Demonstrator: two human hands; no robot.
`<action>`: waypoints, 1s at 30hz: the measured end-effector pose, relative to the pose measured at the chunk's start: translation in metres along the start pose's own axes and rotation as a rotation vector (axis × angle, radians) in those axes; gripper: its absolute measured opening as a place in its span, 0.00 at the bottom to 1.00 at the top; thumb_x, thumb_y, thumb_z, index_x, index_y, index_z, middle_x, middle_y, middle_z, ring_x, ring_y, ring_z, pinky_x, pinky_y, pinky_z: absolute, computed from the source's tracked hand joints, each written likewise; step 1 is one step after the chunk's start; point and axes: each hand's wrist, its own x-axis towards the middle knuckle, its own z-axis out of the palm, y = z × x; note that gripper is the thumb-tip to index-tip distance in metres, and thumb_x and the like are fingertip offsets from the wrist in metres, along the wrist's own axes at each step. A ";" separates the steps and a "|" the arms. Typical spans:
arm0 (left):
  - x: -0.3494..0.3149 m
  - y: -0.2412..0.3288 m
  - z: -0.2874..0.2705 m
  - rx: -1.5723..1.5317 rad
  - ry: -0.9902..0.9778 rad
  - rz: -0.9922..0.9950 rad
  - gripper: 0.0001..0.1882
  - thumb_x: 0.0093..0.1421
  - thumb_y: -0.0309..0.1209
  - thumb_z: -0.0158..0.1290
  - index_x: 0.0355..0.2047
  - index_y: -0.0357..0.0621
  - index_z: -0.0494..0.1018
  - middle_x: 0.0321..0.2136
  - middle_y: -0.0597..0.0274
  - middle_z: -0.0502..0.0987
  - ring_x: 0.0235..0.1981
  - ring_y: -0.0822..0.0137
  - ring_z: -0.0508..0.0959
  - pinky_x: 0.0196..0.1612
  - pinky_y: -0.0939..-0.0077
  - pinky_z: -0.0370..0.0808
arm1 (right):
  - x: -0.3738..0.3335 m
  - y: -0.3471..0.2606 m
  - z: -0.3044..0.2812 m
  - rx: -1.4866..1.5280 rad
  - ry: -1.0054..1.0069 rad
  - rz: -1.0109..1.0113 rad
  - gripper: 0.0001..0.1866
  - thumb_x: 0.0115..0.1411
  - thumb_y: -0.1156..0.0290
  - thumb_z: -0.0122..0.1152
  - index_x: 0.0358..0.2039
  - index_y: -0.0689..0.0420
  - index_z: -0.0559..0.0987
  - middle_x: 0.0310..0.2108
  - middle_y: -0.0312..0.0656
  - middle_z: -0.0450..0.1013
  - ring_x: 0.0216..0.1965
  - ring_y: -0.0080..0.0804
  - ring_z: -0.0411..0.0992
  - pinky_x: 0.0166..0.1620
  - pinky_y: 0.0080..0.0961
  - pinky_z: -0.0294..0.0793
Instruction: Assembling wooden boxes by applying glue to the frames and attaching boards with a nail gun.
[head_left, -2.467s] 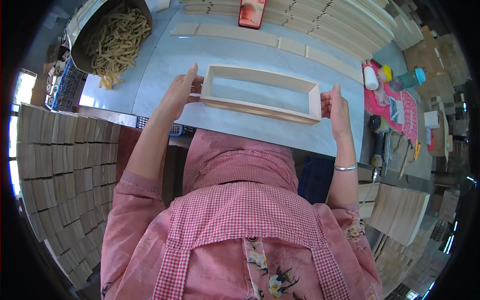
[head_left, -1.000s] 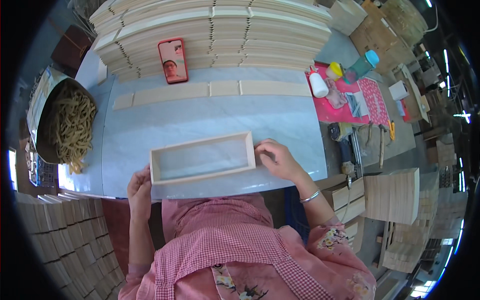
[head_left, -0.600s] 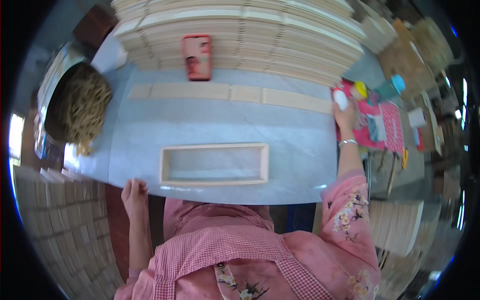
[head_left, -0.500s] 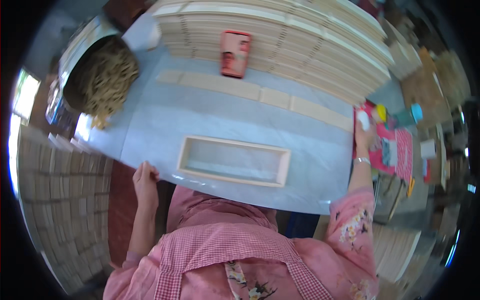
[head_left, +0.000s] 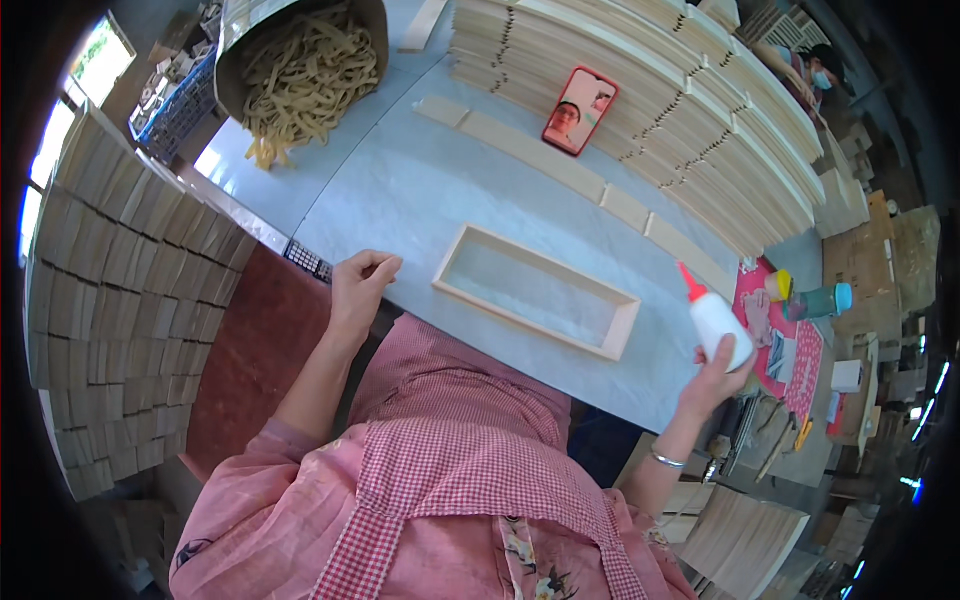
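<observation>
A white squeeze bottle (head_left: 718, 325) with a red pointed nozzle is in my right hand (head_left: 718, 380), over the right end of the table. Its nozzle points up and away to the left; my fingers wrap around the lower part. My left hand (head_left: 360, 292) is loosely closed at the table's near edge, and nothing shows in its fingers. Between both hands a shallow rectangular wooden frame (head_left: 540, 340) lies on the marbled tabletop, apart from either hand. Beyond it runs a row of thin wooden strips (head_left: 570, 170).
Tall stacks of wooden boards (head_left: 640, 90) line the far side, a red-cased phone (head_left: 580, 112) leaning on them. At far left lies a container of pale curled strips (head_left: 310, 80). Jars (head_left: 820, 302) stand on a pink cloth at right. A calculator (head_left: 308, 262) lies by the left edge.
My right hand has lifted the white bottle from the pink cloth area and brought it nearer, over the table. My left hand has risen to the table edge. The whole view has turned.
</observation>
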 end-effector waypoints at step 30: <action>-0.009 -0.039 -0.045 -0.101 0.233 0.088 0.24 0.74 0.39 0.46 0.19 0.44 0.66 0.18 0.67 0.65 0.22 0.74 0.63 0.29 0.80 0.63 | -0.126 -0.042 0.152 0.083 -0.719 -0.265 0.29 0.56 0.63 0.70 0.54 0.58 0.68 0.46 0.47 0.71 0.42 0.39 0.73 0.43 0.31 0.76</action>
